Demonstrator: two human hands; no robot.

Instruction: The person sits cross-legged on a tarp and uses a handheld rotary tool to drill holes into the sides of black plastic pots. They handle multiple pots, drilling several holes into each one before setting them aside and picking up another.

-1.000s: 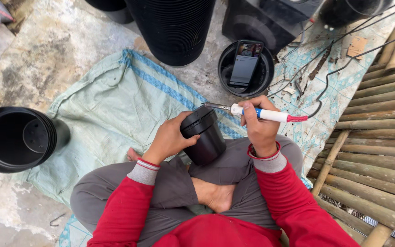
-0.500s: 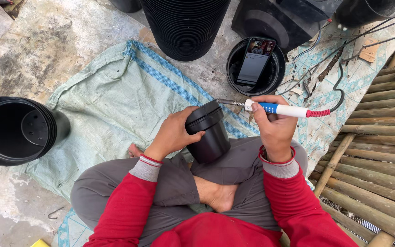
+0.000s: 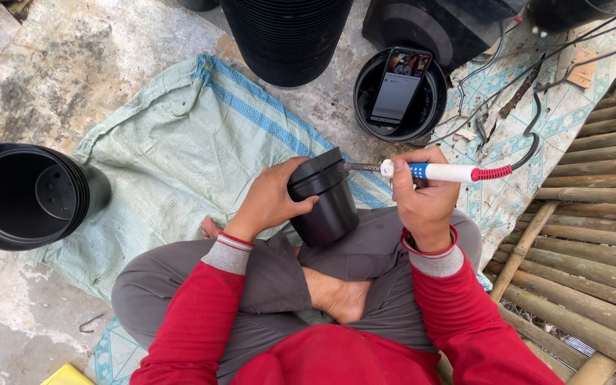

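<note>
At frame centre my left hand (image 3: pixel 269 203) clasps the light, stiff black plastic pot (image 3: pixel 322 199) round its wall while my right hand (image 3: pixel 422 203) clenches the soldering iron (image 3: pixel 433 171), safest by its handle.

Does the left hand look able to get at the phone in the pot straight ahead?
Probably not right away: the left hand grips the small black pot, and the phone sits beyond it inside another pot. The ground between looks bare.
</note>
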